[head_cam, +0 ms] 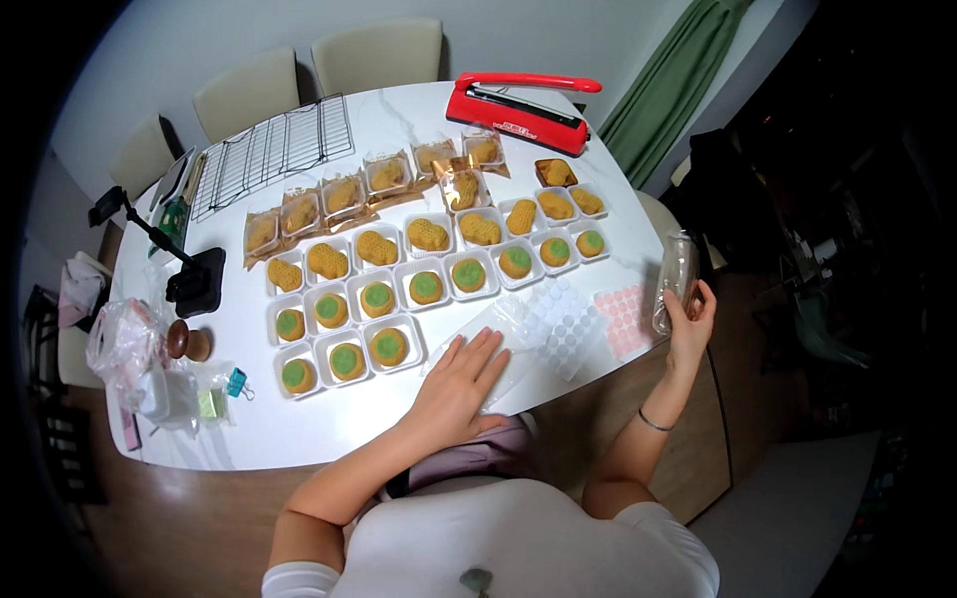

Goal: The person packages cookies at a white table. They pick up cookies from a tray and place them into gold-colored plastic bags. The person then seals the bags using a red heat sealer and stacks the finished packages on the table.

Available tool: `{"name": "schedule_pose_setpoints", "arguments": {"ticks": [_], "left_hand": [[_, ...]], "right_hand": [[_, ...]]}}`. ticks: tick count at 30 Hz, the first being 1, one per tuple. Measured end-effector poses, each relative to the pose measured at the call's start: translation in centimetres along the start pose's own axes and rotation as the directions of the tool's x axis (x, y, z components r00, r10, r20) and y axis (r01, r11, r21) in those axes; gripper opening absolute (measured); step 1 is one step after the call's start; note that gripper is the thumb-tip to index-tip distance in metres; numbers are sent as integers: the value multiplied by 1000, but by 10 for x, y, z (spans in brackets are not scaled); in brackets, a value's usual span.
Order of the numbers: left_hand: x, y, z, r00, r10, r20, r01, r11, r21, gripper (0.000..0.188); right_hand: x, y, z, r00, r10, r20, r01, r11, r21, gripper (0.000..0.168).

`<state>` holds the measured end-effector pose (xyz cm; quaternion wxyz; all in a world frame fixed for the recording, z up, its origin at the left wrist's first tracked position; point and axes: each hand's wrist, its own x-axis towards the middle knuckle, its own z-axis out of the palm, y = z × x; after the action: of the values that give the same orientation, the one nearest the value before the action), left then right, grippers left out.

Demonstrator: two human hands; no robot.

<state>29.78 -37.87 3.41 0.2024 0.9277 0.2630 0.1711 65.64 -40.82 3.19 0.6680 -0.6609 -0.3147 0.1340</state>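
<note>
My left hand (460, 392) lies palm down, fingers spread, on a clear plastic bag (512, 321) at the table's near edge. At the right edge, my right hand (689, 321) grips a bundle of clear plastic packaging (677, 276). Sheets of round white stickers (566, 318) and pink stickers (626, 320) lie between my hands. Beyond and left of my left hand are rows of white plastic trays holding round pastries with green tops (389, 346) and peanut-shaped pastries (428, 235). Further back, several peanut-shaped pastries sit in clear and brown wrappers (344, 196).
A red impulse sealer (516, 123) stands at the back right, a black wire cooling rack (273, 157) at the back left. On the left are a black phone stand (196, 280), a wooden stamp or press (187, 341), plastic bags (127, 336) and a teal binder clip (237, 382).
</note>
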Motion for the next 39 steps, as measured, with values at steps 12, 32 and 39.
{"name": "schedule_pose_setpoints", "arguments": {"ticks": [12, 32, 39], "left_hand": [[-60, -7, 24, 997, -37, -63, 39, 998, 39, 61], [-82, -9, 30, 955, -132, -265, 108, 989, -105, 57], [-52, 6, 25, 983, -72, -170, 89, 991, 96, 80]], "right_hand": [[-106, -24, 40, 676, 160, 719, -562, 744, 363, 65], [-88, 9, 45, 993, 6, 120, 97, 548, -831, 36], [-81, 38, 55, 977, 10, 215, 86, 897, -434, 45]]}}
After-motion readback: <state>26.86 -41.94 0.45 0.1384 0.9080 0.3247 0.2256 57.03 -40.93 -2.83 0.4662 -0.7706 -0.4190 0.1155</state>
